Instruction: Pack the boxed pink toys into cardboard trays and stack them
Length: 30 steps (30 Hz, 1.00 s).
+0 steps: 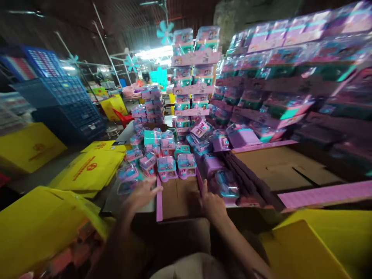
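A shallow cardboard tray with pink side walls lies on the table in front of me. Two clear-topped toy packs in pink and teal stand side by side at its far end. At the tray's left wall is my left hand, somewhat blurred, with its fingers apart and nothing in them. My right hand is by the right wall, index finger stretched forward, no pack held; whether it touches the wall I cannot tell. Loose toy packs crowd the table beyond and to the left.
Tall stacks of packed trays rise ahead and along the right. Another cardboard tray lies to the right. Flattened yellow bags are on the left, with yellow boxes near both my sides. Blue crates stand further left.
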{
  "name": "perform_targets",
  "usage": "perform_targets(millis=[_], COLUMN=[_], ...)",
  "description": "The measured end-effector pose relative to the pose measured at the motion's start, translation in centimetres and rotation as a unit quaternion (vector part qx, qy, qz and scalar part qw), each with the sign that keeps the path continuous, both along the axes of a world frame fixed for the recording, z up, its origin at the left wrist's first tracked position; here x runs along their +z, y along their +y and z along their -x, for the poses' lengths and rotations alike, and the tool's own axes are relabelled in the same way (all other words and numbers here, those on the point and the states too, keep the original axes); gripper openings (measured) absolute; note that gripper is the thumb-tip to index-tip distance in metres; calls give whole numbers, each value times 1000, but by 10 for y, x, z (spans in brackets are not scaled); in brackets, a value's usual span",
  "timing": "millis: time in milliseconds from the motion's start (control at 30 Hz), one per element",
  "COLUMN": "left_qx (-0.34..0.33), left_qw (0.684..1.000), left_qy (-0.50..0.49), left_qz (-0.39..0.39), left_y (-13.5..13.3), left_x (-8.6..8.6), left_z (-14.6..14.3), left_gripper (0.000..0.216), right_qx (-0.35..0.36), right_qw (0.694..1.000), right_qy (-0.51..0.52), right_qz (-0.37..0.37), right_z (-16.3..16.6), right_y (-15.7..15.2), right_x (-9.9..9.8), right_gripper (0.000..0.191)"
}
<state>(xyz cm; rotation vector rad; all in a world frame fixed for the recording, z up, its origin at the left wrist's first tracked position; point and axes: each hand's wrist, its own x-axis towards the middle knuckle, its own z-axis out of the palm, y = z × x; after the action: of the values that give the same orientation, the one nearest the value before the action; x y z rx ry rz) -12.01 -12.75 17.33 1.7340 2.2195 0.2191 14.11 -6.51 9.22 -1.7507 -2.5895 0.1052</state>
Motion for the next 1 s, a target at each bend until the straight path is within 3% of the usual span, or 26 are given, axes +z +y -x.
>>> perform_targets(millis=[133, 200, 300, 367, 433, 500, 633, 733, 867, 1000], left_qx=[115, 161, 153, 100, 27, -29, -79, -126, -155, -154], left_qw=[974, 957, 950, 957, 967, 974, 976, 973, 978, 980], left_qy=[-41, -42, -78, -100, -110, -103, -48, -27, 11, 47], left_qz=[-189, -238, -259, -253, -229, -201, -198, -189, -139, -115], left_y=[-13, -24, -31, -16, 20, 69, 172, 230, 279, 303], left_x=[66, 83, 91, 90, 86, 82, 77, 66, 35, 4], left_z=[54, 75, 89, 89, 86, 84, 81, 74, 65, 71], left_gripper=[60, 66, 65, 65, 62, 53, 43, 44, 45, 47], right_qx=[23, 42, 83, 123, 158, 176, 148, 129, 123, 131], right_qw=[999, 999, 996, 991, 985, 982, 978, 977, 982, 981], right_qy=[2, -2, -8, -7, 9, 49, 145, 167, 145, 142], right_qz=[-27, -13, 27, 58, 70, 57, -8, -38, -20, -2], right_z=[-8, -9, -2, 8, 21, 32, 42, 38, 30, 20], right_y=[-4, -6, -12, -13, -8, 6, 45, 61, 62, 57], right_x=[10, 15, 23, 33, 48, 70, 121, 141, 127, 99], right_gripper=[65, 60, 49, 47, 47, 46, 45, 46, 41, 34])
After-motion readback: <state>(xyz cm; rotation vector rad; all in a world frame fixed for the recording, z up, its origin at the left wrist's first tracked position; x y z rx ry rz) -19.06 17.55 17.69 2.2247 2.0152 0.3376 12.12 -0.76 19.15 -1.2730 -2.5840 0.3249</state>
